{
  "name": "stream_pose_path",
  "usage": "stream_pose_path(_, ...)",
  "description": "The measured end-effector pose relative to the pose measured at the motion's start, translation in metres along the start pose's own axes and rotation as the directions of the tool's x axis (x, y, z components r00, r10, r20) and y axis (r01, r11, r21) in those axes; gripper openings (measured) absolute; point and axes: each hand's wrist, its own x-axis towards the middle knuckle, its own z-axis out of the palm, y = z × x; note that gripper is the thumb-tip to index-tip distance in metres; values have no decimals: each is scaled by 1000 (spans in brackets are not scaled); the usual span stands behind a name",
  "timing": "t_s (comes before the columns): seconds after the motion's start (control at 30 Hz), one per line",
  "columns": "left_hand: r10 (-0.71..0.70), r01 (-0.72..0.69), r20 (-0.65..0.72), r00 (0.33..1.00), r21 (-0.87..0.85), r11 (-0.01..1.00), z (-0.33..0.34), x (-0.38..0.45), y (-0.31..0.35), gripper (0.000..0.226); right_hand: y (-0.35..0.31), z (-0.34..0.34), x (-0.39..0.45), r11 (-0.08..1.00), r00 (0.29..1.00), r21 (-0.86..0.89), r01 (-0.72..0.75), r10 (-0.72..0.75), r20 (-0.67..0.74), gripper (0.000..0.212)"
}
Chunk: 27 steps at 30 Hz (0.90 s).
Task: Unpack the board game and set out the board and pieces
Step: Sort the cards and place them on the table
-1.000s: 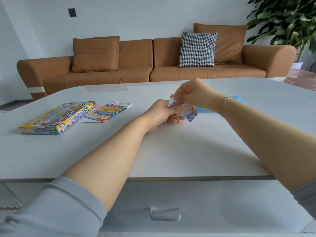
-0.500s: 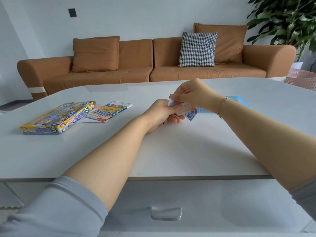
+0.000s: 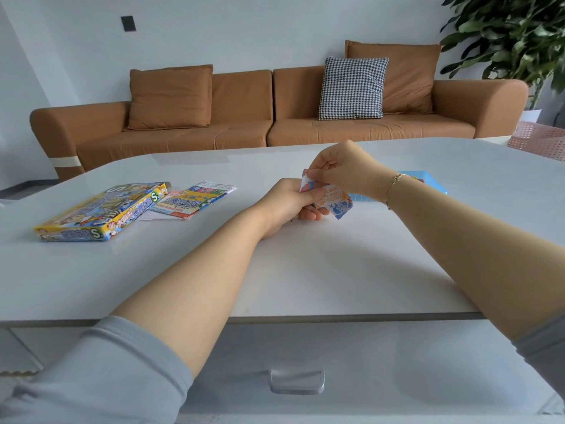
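Over the middle of the white table (image 3: 305, 270), my left hand (image 3: 284, 206) grips a small pack of colourful cards (image 3: 334, 201), thumb across its face. My right hand (image 3: 342, 169) pinches the pack's upper left corner from above. The yellow and blue game box (image 3: 101, 215) lies closed at the left. Next to it on its right lies the folded game board (image 3: 189, 201) on a white sheet. A blue plastic tray (image 3: 428, 183) lies behind my right wrist, mostly hidden.
A brown sofa (image 3: 244, 123) with cushions stands beyond the table's far edge. A leafy plant (image 3: 513, 32) and a pink basket (image 3: 541, 139) are at the right. A drawer handle (image 3: 296, 381) sits below the near edge.
Both hands stay in nearly the same place on the card pack. My right hand's fingers have shifted slightly at the pack's upper corner.
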Motion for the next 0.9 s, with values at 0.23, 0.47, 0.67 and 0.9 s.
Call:
stream_pose_path(0.23,0,0,-1,1000,-2,1000,-1,1,-1,14,-1,0,0,1000,1000,21,-10,9,10,20)
stream_pose_path(0.47,-8,8,-8,1000,8,1000,-1,3,-2,16,-3,-2,3,999,999,-52,-2,4,36,13)
stream_pose_path(0.67,-11,11,-11,1000,1,1000,-1,4,-3,13,-1,-1,1,1000,999,3,-4,4,41,18)
stream_pose_path(0.9,-13,13,-15,1000,5,1000,-1,5,-3,15,-1,-3,2,1000,998,3,-22,22,52,10)
